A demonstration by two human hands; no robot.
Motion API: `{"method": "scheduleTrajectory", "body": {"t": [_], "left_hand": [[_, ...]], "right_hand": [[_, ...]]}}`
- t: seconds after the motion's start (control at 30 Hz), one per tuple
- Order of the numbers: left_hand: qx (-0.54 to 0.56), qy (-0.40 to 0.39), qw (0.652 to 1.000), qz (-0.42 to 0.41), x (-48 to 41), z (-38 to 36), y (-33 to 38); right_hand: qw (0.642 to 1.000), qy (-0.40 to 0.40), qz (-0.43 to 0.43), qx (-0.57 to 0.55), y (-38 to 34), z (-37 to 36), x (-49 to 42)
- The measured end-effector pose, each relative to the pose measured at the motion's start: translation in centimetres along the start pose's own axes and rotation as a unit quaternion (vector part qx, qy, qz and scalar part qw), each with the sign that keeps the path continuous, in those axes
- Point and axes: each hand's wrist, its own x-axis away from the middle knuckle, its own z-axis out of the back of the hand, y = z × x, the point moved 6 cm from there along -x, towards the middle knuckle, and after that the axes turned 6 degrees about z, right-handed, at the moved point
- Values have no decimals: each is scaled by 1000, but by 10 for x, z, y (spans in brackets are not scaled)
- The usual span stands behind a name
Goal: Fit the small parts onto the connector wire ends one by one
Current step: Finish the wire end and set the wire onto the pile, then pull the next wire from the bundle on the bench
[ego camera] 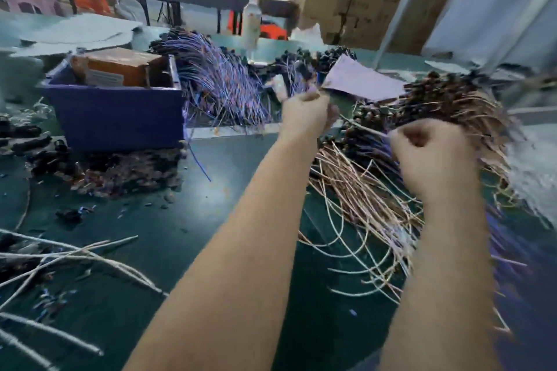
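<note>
Both of my hands are raised over the green table (pixel 241 178), and the view is blurred by motion. A thin pale connector wire (pixel 366 128) stretches between them. My left hand (pixel 306 117) has its fingers curled round the wire's left end; any small part in it is hidden. My right hand (pixel 431 156) is a fist pinching the wire's other end. Under my right hand spreads a pile of copper-coloured wires (pixel 358 205) with dark connector heads (pixel 446 93). A heap of small dark parts (pixel 129 173) lies to the left on the table.
A blue bin (pixel 117 117) holding a cardboard box (pixel 116 66) stands at the left. Behind it is a bundle of blue-purple wires (pixel 217 81). A pale sheet of paper (pixel 361 81) lies beyond my hands. Loose white wires (pixel 60 259) cross the near left.
</note>
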Motion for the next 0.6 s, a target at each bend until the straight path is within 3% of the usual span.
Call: {"method": "scheduleTrajectory", "body": {"t": [0.13, 0.23, 0.33, 0.43, 0.5, 0.6], "left_hand": [[-222, -14, 973, 59, -18, -21, -80], [-292, 12, 956, 29, -20, -25, -99], [-263, 8, 965, 18, -19, -21, -99], [-187, 5, 982, 13, -14, -10, -83], [-121, 19, 992, -20, -9, 10, -60], [-55, 67, 993, -82, 4, 56, -15]], "right_hand": [[982, -102, -137, 81, 69, -57, 15], [972, -92, -179, 122, 92, -72, 25], [975, -53, -173, 132, 83, -70, 24], [991, -1, -112, 75, 52, -68, 21], [998, -33, -51, -8, 20, -82, 20], [982, -170, 30, -76, -38, -121, 28]]}}
